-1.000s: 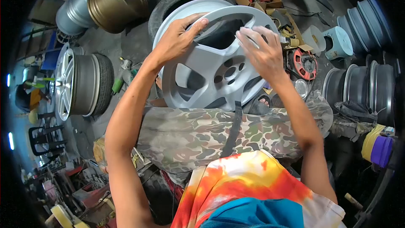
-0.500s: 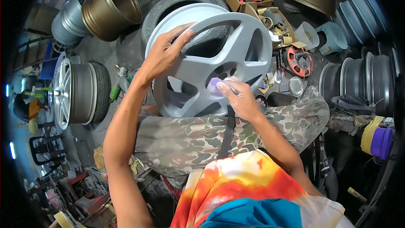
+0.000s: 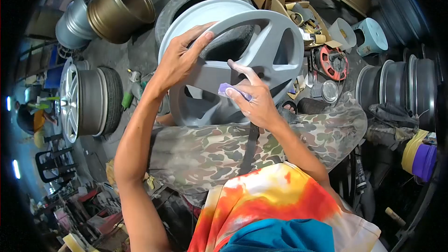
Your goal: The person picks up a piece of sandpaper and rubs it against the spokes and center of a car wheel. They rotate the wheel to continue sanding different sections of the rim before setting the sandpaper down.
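Observation:
A matte grey spoked alloy wheel (image 3: 267,37) leans in front of me, its lower edge against my camouflage trousers (image 3: 205,158). My left hand (image 3: 184,58) is closed on its upper left edge, thumb over the face and fingers on the barrel side. Close over the hub and spokes, my right hand (image 3: 256,100) pinches a folded piece of purple sandpaper (image 3: 227,88) between thumb and fingers. Its index finger stretches up toward the spoke opening. Pale dust coats the fingertips of this hand.
Behind the wheel lies a tyre (image 3: 163,21). Bronze (image 3: 109,14) and grey rims stand at the left and right. Open cardboard boxes (image 3: 322,23) with tools, a red cable reel (image 3: 332,63) and a can (image 3: 329,92) are at the upper right. A wheel with a tyre (image 3: 91,102) stands left.
My right hand has shifted slightly left and up across the wheel face with the sandpaper, and its index finger has extended. My left hand keeps its grip on the wheel.

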